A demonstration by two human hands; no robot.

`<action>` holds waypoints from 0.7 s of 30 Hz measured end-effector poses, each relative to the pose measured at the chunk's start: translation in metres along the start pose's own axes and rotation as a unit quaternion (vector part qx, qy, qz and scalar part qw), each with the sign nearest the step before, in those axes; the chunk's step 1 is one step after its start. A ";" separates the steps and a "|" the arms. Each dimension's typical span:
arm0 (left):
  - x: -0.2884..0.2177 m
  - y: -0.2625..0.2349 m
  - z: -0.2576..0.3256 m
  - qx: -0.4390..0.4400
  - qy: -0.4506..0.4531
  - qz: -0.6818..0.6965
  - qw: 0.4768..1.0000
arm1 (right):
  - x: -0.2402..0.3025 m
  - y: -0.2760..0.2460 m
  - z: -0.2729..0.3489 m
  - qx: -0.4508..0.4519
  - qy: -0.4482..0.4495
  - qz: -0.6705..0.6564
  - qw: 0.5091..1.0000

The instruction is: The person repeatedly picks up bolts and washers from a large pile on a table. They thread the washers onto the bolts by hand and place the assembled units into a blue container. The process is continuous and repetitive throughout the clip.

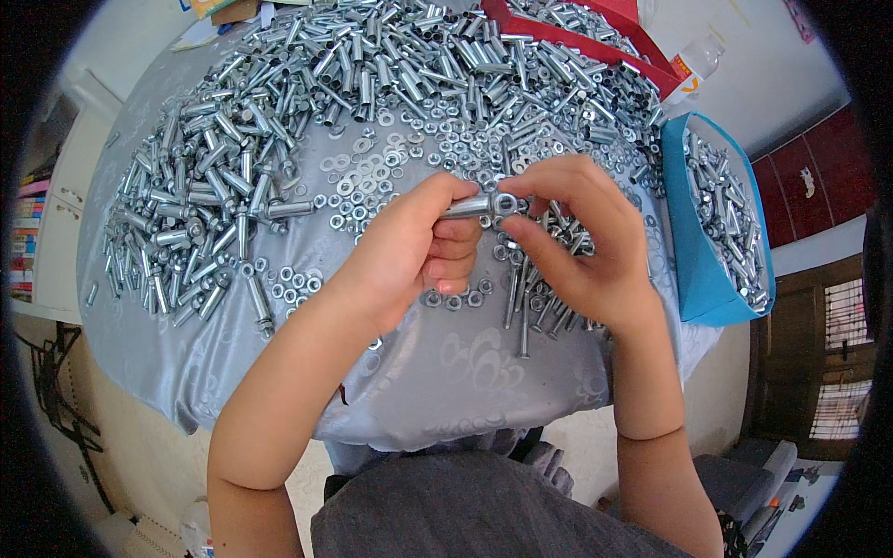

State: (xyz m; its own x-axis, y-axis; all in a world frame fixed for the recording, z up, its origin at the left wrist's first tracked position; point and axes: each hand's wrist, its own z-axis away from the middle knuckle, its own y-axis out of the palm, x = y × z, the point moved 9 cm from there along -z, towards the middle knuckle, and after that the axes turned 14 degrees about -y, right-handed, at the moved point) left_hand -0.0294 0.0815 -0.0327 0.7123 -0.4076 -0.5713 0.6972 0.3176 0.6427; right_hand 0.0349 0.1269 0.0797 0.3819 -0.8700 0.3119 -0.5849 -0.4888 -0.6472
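My left hand is closed around a shiny metal expansion bolt sleeve, held level above the table with its thumb on top. At the sleeve's right end sits a hex nut, hole facing up towards me. My right hand pinches around that nut with thumb below and fingers above. Whether the nut is threaded on or just touching, I cannot tell. Under the hands lie loose nuts and washers. Long bolts lie beneath my right hand, partly hidden by it.
A large heap of metal sleeves covers the far side of the cloth-covered table. Assembled expansion bolts are piled at left. A blue fabric bin full of bolts stands at right. Behind are a red box and a plastic bottle.
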 end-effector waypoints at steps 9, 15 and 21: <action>-0.005 0.007 0.003 0.030 0.021 -0.001 0.999 | -0.007 -0.005 0.004 -0.045 0.042 -0.041 0.997; -0.005 0.015 0.006 0.074 0.018 -0.002 0.997 | -0.011 -0.003 0.009 -0.075 0.062 -0.102 0.990; -0.002 0.029 0.010 0.150 0.007 -0.014 0.989 | -0.016 0.005 0.015 -0.129 0.094 -0.257 0.953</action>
State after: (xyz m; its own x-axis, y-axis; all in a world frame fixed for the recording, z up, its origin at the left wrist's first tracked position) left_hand -0.0114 0.0830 -0.0072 0.6963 -0.3998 -0.5961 0.6624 0.0380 0.7482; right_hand 0.0370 0.1393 0.0611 0.5441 -0.4960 0.6767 -0.5212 -0.8319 -0.1906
